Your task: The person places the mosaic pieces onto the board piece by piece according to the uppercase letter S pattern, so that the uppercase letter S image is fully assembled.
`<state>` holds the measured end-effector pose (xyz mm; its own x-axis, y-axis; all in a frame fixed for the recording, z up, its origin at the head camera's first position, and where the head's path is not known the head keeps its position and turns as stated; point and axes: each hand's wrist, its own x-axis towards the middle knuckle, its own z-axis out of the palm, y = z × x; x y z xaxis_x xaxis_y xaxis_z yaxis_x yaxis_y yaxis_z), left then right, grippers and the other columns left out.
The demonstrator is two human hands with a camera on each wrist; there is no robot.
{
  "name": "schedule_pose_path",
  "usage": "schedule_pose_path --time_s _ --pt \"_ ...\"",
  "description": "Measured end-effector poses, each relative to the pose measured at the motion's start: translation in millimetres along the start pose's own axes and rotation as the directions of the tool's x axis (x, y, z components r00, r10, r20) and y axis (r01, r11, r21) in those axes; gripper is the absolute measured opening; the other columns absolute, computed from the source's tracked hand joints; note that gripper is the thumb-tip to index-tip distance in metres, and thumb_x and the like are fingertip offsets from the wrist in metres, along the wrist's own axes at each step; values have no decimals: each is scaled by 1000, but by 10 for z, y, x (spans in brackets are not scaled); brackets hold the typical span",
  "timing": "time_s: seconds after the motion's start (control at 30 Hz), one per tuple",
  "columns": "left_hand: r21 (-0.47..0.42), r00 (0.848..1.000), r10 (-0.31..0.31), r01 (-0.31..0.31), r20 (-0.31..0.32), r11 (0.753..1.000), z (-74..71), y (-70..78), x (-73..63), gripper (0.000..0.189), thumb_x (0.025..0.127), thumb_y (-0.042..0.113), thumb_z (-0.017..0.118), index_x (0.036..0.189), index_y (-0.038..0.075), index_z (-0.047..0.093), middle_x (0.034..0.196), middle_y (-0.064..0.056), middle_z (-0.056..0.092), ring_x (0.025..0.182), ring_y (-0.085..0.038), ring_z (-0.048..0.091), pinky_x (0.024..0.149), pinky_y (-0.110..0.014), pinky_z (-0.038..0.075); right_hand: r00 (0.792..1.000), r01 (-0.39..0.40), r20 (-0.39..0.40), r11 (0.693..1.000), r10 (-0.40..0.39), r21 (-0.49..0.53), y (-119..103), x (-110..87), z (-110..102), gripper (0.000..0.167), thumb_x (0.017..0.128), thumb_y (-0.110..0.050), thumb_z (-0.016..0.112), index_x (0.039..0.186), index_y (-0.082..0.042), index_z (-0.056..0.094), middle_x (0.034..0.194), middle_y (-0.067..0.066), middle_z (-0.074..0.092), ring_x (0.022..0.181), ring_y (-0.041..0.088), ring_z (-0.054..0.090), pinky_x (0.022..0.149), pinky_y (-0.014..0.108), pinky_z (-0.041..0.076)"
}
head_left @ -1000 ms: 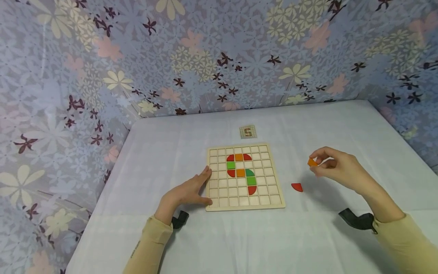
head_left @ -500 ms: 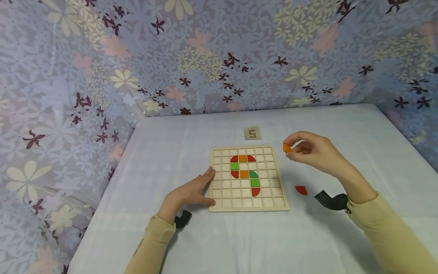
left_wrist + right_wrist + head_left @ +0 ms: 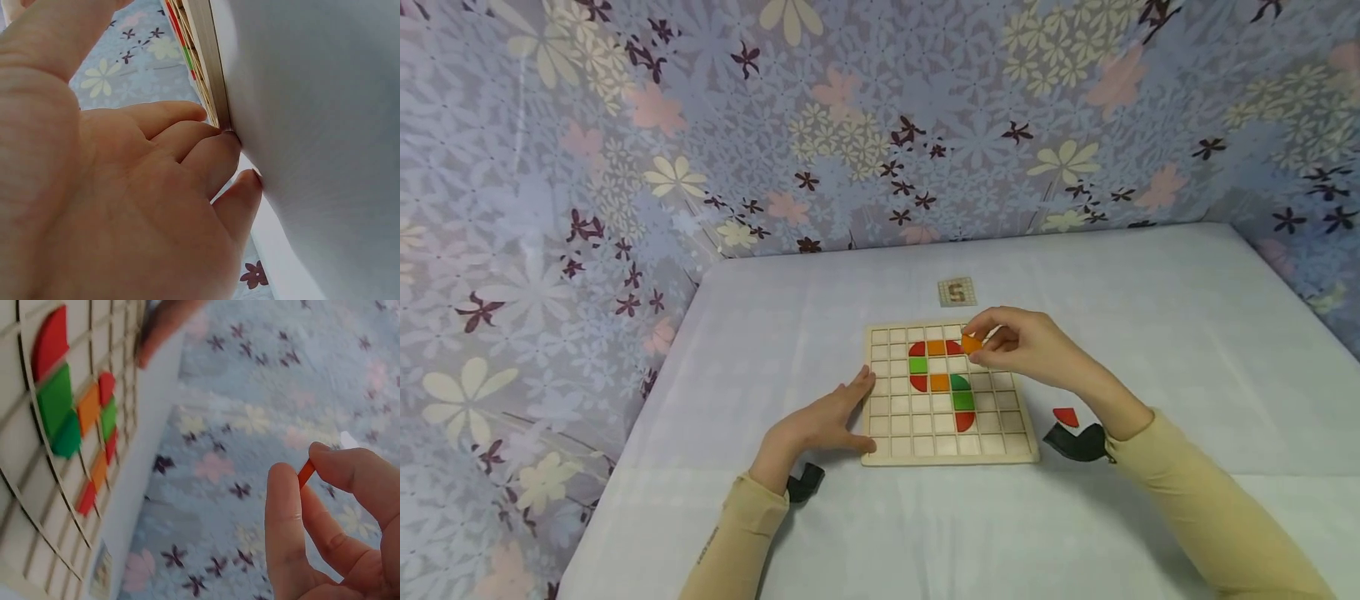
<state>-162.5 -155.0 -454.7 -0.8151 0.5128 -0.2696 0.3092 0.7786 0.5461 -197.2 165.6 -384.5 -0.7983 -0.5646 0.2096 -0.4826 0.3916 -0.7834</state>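
Observation:
My right hand (image 3: 1033, 348) pinches a small orange tile (image 3: 972, 344) between thumb and fingers, over the upper right of a wooden grid board (image 3: 891, 421). In the right wrist view, the tile (image 3: 306, 474) shows edge-on between the fingertips, apart from the board. Red, orange and green tiles sit in the board's cells in an S-like curve, among them a dark green quarter-circle tile (image 3: 959, 382) and a light green square tile (image 3: 963, 401). At the board's left edge, my left hand (image 3: 820, 419) rests with thumb and fingers spread, touching the rim.
A loose red quarter-circle tile (image 3: 1065, 417) lies on the white cloth right of the board, near the black wrist strap (image 3: 1077, 442). Behind the board lies a small card (image 3: 957, 292) with an S-shaped pattern. Flowered fabric (image 3: 850, 125) rises behind the table.
My right hand has carried the orange tile leftward from the right of the board to above its upper right cells. My left hand stays at the board's edge.

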Motion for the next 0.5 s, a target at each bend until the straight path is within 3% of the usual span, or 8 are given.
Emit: schedule_pose_path --time_s 0.13,0.5 --pt "2 1000 -2 2 -1 1000 5 0 3 101 81 36 75 152 8 10 157 -4 -2 140 -38 9 113 -42 15 996 16 83 1000 -16 2 59 59 183 28 84 -13 73 109 -7 64 100 4 62 80 14 63 74 29 54" --pt "23 1000 26 -26 3 999 6 -3 20 101 82 35 75 152 5 9 157 -6 -2 142 -23 6 114 -36 11 963 35 270 994 -5 -104 253 117 572 21 81 -10 72 101 -7 65 92 0 62 67 7 59 63 24 52"
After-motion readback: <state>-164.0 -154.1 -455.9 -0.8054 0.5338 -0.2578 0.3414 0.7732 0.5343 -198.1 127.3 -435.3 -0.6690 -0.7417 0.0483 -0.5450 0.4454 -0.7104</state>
